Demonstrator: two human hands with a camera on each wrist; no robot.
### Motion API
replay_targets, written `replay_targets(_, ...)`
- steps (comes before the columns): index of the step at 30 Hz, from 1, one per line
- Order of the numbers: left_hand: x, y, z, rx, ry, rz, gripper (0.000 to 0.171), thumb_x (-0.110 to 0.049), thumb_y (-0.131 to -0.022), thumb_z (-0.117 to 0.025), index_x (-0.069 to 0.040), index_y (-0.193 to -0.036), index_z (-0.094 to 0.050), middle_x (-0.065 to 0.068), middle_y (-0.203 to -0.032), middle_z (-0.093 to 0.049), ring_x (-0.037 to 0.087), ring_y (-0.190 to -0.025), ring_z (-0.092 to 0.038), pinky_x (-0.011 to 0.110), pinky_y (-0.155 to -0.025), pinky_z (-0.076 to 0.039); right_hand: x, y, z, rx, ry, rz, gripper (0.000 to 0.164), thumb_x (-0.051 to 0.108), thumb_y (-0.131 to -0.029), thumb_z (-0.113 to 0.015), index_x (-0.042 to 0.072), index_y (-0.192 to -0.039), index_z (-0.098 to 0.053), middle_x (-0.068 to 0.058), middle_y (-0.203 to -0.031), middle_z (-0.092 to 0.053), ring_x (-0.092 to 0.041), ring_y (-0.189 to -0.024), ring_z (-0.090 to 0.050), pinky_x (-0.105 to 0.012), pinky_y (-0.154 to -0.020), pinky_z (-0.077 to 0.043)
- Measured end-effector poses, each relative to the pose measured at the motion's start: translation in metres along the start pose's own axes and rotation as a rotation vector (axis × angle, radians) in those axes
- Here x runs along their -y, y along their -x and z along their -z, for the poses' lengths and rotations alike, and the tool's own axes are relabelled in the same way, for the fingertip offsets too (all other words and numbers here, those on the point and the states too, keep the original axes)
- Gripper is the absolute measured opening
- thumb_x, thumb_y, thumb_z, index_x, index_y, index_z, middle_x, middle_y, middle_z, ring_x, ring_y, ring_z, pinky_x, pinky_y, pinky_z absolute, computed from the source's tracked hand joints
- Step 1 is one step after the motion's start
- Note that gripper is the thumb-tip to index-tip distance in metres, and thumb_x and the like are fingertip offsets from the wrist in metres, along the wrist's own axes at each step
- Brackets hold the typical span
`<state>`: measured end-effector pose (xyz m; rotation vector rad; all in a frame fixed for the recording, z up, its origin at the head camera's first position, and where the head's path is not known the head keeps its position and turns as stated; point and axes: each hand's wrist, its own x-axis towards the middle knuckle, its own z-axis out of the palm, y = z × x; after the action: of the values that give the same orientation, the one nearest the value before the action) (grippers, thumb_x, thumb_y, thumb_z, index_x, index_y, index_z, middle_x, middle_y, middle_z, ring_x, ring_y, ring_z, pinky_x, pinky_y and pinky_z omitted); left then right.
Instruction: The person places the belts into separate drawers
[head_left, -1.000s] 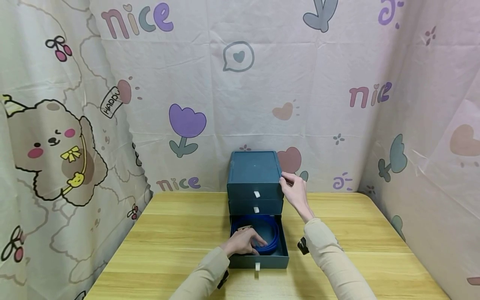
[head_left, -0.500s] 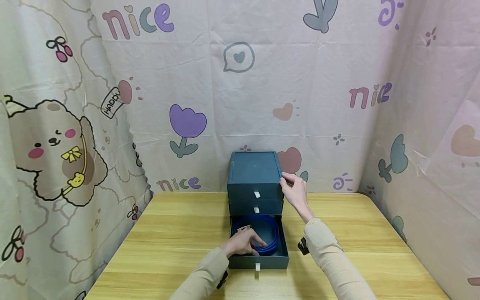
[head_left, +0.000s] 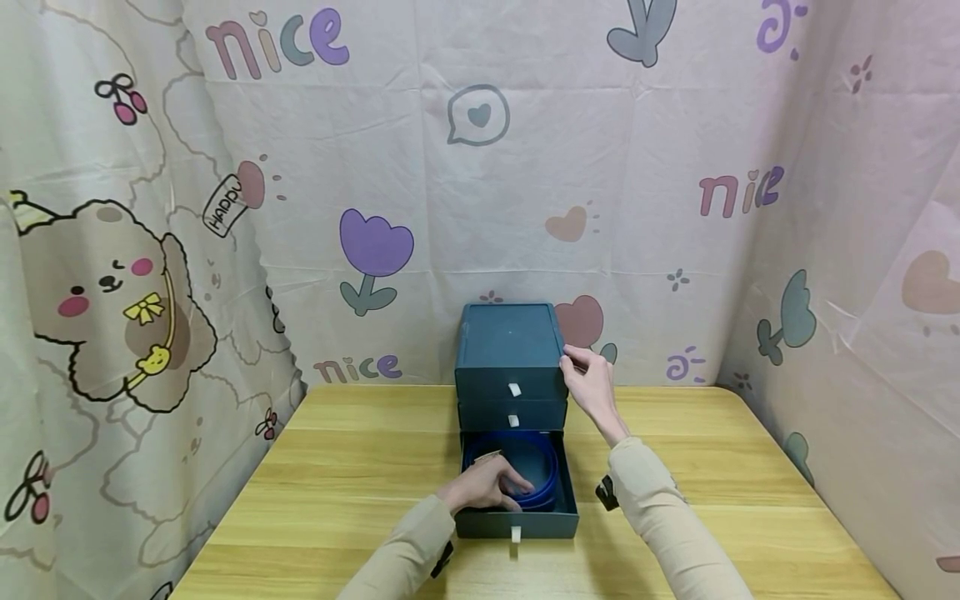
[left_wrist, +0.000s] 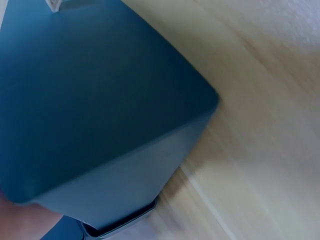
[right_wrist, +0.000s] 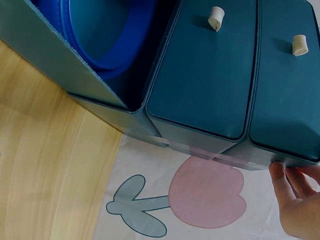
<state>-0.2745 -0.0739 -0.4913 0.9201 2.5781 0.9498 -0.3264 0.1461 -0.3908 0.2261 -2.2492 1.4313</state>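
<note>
A dark teal box with three drawers (head_left: 510, 335) stands on the table, its bottom drawer (head_left: 566, 518) pulled out. Inside that drawer lies a coiled blue belt (head_left: 553, 471), also visible in the right wrist view (right_wrist: 131, 42); a metal buckle (head_left: 488, 456) shows at its left. My left hand (head_left: 483, 485) reaches over the drawer's left wall and pinches the front of the coil, fingertips partly hidden. In the left wrist view only a bit of this hand (left_wrist: 25, 220) shows. My right hand (head_left: 591, 385) rests its nearly straight fingertips against the box's upper right side.
The upper two drawers are pushed in, each with a white pull tab (head_left: 513, 389). A wooden table (head_left: 352, 483) extends around the box. Behind it hangs a printed curtain (head_left: 480, 192), with more curtain at both sides.
The buckle tilts slightly and sinks a little behind my left hand, which shifts very slightly left. My right hand and the box stay in place.
</note>
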Motion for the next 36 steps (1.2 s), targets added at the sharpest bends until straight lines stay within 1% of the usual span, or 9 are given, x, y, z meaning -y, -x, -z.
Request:
replay_targets(8,-0.003,0.001,0.004,-0.009,0.084,-0.002,0.029,-0.011,-0.079,-0.085,-0.011,-0.108,-0.080,0.003,-0.107,-0.079,0.005,-0.080,-0.072,0.014,-0.072,-0.056,0.000,0.000,0.000,0.001,-0.013,-0.003,0.034,0.015,-0.099,-0.059,0.001,-0.129,-0.068,-0.019,-0.132,-0.068,-0.033,-0.114,-0.069,-0.042,-0.097,-0.056)
replay_targets(15,-0.006,0.004,0.007,-0.006,0.136,-0.011,0.033,-0.012,-0.084,-0.081,-0.005,-0.115,-0.077,0.008,-0.112,-0.078,0.014,-0.085,-0.075,0.018,-0.071,-0.058,0.000,0.000,0.000,0.001,-0.016,-0.005,0.034,0.015,-0.099,-0.059,0.001,-0.129,-0.068,-0.019,-0.132,-0.068,-0.033,-0.114,-0.069,-0.041,-0.097,-0.056)
replay_targets(18,-0.008,0.005,0.008,-0.014,0.147,-0.012,0.035,-0.012,-0.085,-0.080,-0.003,-0.118,-0.075,0.010,-0.112,-0.078,0.014,-0.085,-0.075,0.019,-0.072,-0.059,0.000,0.000,0.000,0.002,-0.015,-0.006,0.034,0.015,-0.099,-0.059,0.001,-0.129,-0.068,-0.019,-0.132,-0.067,-0.033,-0.115,-0.069,-0.041,-0.097,-0.056)
replay_targets(24,-0.013,0.006,0.010,-0.043,0.150,-0.010,0.037,-0.014,-0.084,-0.081,-0.002,-0.118,-0.074,0.012,-0.109,-0.078,0.008,-0.081,-0.072,0.016,-0.072,-0.057,0.000,0.000,0.000,0.007,-0.010,-0.008,0.035,0.016,-0.099,-0.058,0.001,-0.130,-0.067,-0.018,-0.134,-0.067,-0.033,-0.115,-0.068,-0.041,-0.098,-0.056)
replay_targets(27,-0.015,0.006,0.011,-0.054,0.162,-0.012,0.038,-0.015,-0.084,-0.081,-0.001,-0.119,-0.074,0.012,-0.108,-0.078,0.007,-0.082,-0.072,0.016,-0.073,-0.056,0.000,0.000,0.001,0.009,-0.013,-0.012,0.035,0.016,-0.100,-0.058,0.001,-0.130,-0.067,-0.018,-0.134,-0.067,-0.033,-0.115,-0.068,-0.041,-0.098,-0.056)
replay_targets(36,-0.022,0.011,0.015,-0.094,0.205,-0.036,0.043,-0.017,-0.084,-0.082,0.000,-0.122,-0.072,0.014,-0.107,-0.078,0.013,-0.087,-0.075,0.016,-0.075,-0.058,0.000,0.000,0.000,0.004,-0.006,-0.008,0.035,0.015,-0.099,-0.059,0.001,-0.130,-0.068,-0.019,-0.132,-0.067,-0.033,-0.114,-0.069,-0.042,-0.097,-0.056)
